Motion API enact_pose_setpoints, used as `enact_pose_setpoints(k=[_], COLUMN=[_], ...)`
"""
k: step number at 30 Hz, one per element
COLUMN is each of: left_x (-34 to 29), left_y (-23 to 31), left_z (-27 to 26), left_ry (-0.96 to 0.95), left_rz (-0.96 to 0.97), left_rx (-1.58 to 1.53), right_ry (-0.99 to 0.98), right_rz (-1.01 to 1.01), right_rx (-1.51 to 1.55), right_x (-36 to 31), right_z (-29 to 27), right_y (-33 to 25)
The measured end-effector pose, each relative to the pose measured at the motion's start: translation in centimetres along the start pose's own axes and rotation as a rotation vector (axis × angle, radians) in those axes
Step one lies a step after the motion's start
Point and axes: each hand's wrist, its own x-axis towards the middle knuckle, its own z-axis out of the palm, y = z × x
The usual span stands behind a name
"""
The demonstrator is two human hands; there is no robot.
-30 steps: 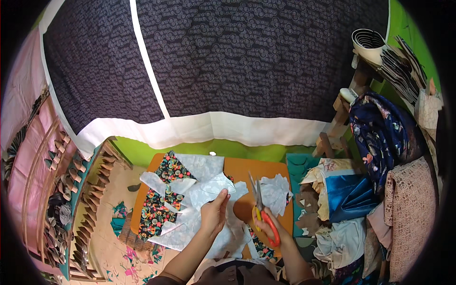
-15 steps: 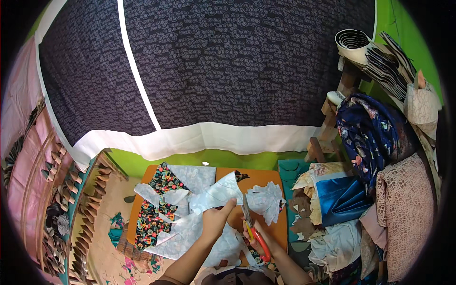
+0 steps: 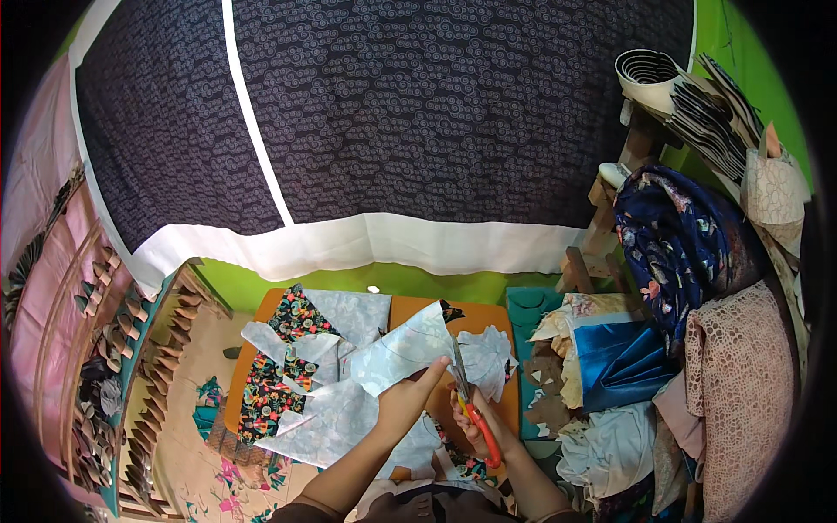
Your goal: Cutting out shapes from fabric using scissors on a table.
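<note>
My left hand [image 3: 411, 397] is closed on a piece of pale fabric [image 3: 403, 349], its thumb on top along the right edge. A pencil-like curved line runs across the piece, and a dark printed corner shows at its upper right. In my right hand [image 3: 476, 427] are scissors [image 3: 486, 441] with red and yellow handles. Their blades point up and away, at the right edge of the held piece; whether they are parted is hard to make out. Beyond the blades lies a heap of pale cut pieces [image 3: 485, 356]. More pale fabric [image 3: 327, 429] spreads under my left wrist.
An orange-brown table [image 3: 415, 305] carries the fabrics, including dark floral cloth [image 3: 272, 397] at left. Folded blue satin [image 3: 615, 362] and a white cloth bundle [image 3: 610, 444] sit close by on the right. A rack of pointed pieces [image 3: 157, 392] stands left. A dark patterned curtain [image 3: 436, 113] hangs behind.
The held piece and both hands have shifted slightly right and up relative to the table. The scissor blades remain along the fabric's right edge. The whole view has also moved a little.
</note>
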Motion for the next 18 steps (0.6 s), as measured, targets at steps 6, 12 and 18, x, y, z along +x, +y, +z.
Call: enact_pose_setpoints(k=[6,12,18], left_x=[0.1,0.2,0.2], left_y=[-0.3,1.3,2.0], left_z=[0.2,0.4,0.3], left_ry=[-0.005,0.066,0.074], left_rz=[-0.080,-0.190,-0.192], left_rx=[-0.064,-0.126,-0.195], right_ry=[0.100,0.108,0.112], right_rz=[0.202,0.291,0.102], right_rx=[0.194,0.243,-0.075], right_x=[0.2,0.0,-0.7], right_z=[-0.6,-1.4,-1.5], right_y=[-0.6,0.0,0.1])
